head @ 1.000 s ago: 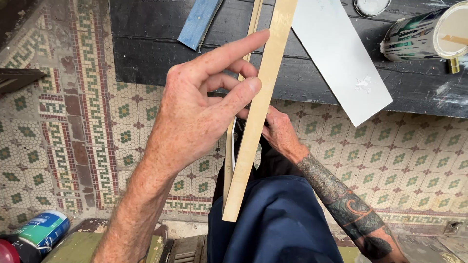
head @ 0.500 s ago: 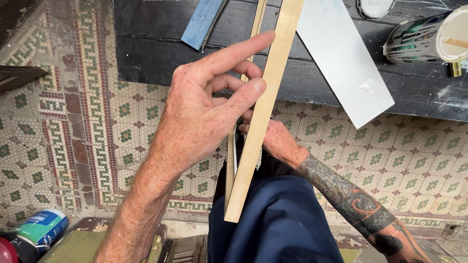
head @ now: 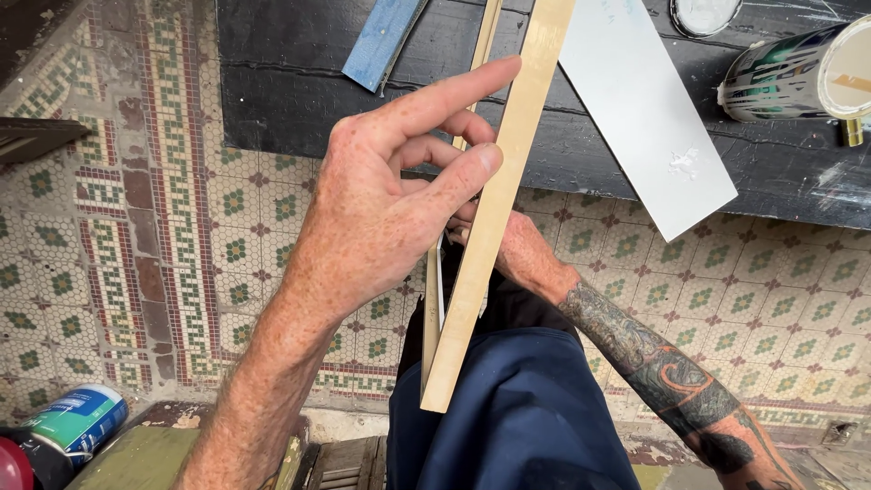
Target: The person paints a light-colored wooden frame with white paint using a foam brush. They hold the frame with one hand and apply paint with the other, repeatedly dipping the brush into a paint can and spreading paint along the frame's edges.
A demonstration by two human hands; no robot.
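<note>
Compared with one second ago, the left hand [head: 381, 218] sits a little higher and more to the right on the pale wooden strip [head: 494, 209]. Its index finger now points more upward, and the fingertip almost reaches the strip edge. The thumb presses on the strip a bit higher than before. The right hand [head: 508, 249], behind the left one, shows less of its fingers now. The lower end of the strip stays slightly lower over the blue trouser leg [head: 517, 408].

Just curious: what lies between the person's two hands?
In the head view, the pale wooden strip runs between left hand and right hand, with a thinner strip behind.
</note>
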